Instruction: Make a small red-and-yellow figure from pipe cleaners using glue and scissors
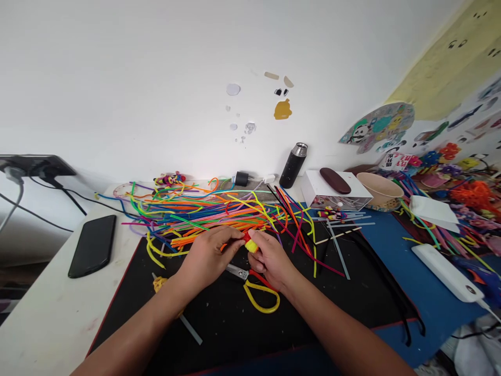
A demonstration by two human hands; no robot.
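Note:
My right hand [274, 258] is closed around a small yellow-and-red pipe cleaner piece [252, 245]. At its red end, the fingertips of my left hand [211, 256] are pinched together, touching the piece. Scissors [261, 310] with yellow and red handles lie on the mat just below my hands, partly hidden by the right one. Behind both hands spreads a heap of many-coloured pipe cleaners [195, 219]. Beside my left forearm lies a yellow fuzzy piece [159, 283], partly covered by the arm, and a pale translucent stick [191, 329] pokes out below it.
A black mat [305, 318] covers the desk. A phone [93, 245] lies left; a black flask [293, 165] stands behind. Right are a white box [337, 201] with a glasses case [335, 180], a bowl [380, 190], and a corded white device [448, 271]. More pale sticks [340, 250] lie nearby.

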